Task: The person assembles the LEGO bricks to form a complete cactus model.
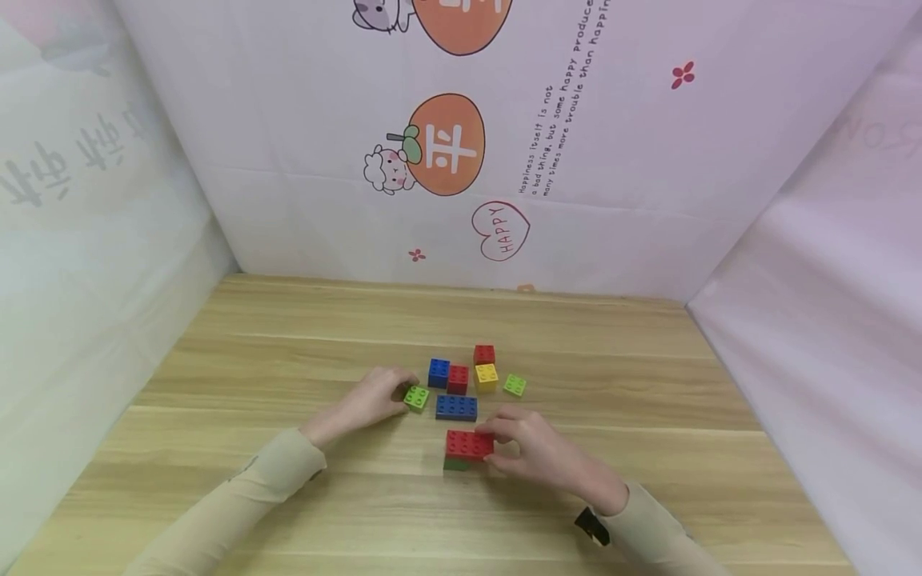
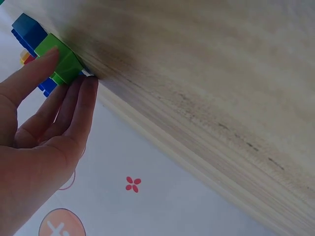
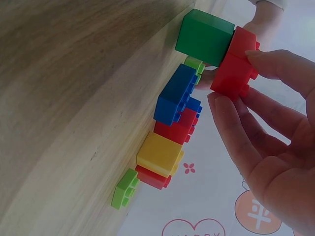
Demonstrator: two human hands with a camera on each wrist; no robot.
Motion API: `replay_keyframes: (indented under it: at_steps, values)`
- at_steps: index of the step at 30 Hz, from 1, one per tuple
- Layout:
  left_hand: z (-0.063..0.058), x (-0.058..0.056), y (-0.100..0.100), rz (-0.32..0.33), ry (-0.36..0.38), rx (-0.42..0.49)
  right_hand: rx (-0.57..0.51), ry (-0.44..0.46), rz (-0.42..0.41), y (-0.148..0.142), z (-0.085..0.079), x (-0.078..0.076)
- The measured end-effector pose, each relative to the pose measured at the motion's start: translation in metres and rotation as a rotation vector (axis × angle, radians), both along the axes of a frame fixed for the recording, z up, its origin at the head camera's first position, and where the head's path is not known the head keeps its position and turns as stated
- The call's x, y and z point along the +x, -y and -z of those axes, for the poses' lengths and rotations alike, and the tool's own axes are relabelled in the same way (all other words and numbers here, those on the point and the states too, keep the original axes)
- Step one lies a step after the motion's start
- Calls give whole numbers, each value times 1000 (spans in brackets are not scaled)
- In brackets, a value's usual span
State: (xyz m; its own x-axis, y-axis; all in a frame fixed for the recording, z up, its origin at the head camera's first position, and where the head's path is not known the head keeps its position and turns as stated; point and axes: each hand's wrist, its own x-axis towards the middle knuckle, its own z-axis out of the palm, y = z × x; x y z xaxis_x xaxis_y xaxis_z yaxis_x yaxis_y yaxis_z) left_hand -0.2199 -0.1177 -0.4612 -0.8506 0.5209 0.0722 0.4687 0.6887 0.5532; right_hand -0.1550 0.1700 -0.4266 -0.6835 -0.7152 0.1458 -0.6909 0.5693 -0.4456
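My left hand (image 1: 376, 394) pinches a small light green brick (image 1: 416, 398) between thumb and fingers, low at the table. In the left wrist view the thumb lies across this green brick (image 2: 60, 59). My right hand (image 1: 536, 448) grips one end of a long red brick (image 1: 468, 445). Under the other end of the red brick sits a dark green brick (image 1: 455, 463), and the red one overhangs it, as the right wrist view also shows with the dark green brick (image 3: 205, 37). A long blue brick (image 1: 456, 408) lies between the two hands.
Behind the long blue brick stand a square blue brick (image 1: 438, 373), a red brick (image 1: 457, 379), a yellow brick (image 1: 486, 377) and another red brick (image 1: 484, 354). A second light green brick (image 1: 515, 385) lies to their right. Printed white cloth walls (image 1: 612, 224) border the wooden table (image 1: 324, 320).
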Motion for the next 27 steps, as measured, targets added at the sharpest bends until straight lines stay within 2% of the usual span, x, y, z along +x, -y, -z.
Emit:
replay_keyframes:
  at_steps: [13, 27]
  values:
    - [4, -1, 2, 8, -21, 12, 8, 1, -2, 1, 0, 1]
    - [-4, 5, 3, -4, 4, 45, 11, 20, 8, 1, -1, 0]
